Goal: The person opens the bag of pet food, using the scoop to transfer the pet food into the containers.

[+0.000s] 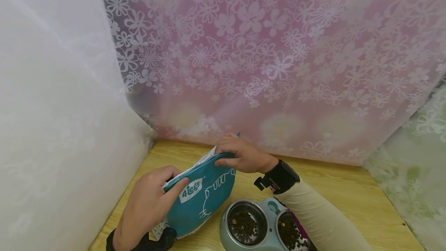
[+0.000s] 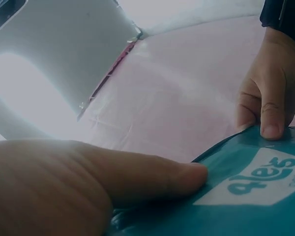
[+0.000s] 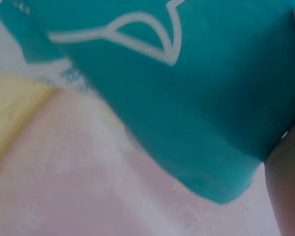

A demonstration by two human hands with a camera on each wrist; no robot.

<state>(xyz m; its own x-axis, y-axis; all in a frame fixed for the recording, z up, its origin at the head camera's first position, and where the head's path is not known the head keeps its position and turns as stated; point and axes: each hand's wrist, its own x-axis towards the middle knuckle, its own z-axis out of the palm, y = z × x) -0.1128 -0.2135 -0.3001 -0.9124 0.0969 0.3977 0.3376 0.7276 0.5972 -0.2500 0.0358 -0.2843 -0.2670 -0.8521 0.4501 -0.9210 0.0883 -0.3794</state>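
Note:
Both hands hold a teal pet food bag point(image 1: 195, 200) by its top edge, tilted above the table. It bears a white "4Legs" label and a white cat outline. My left hand point(image 1: 148, 196) pinches the left end of the edge, thumb on the printed front. At the other end my right hand point(image 1: 240, 154) grips the edge, thumb in front and fingers over the back. In the left wrist view the thumb presses the bag point(image 2: 255, 196) beside the label. The right wrist view shows the bag's teal side point(image 3: 187, 108) close up. What is inside the bag is hidden.
A light blue double feeder point(image 1: 224, 239) with two steel bowls stands right of the bag, brown kibble in both. The right forearm partly covers the right bowl point(image 1: 283, 220). Beneath lies a wood-grain table point(image 1: 334, 196). Flowered pink sheeting point(image 1: 261, 69) hangs behind, whitish sheeting point(image 1: 62, 127) at left.

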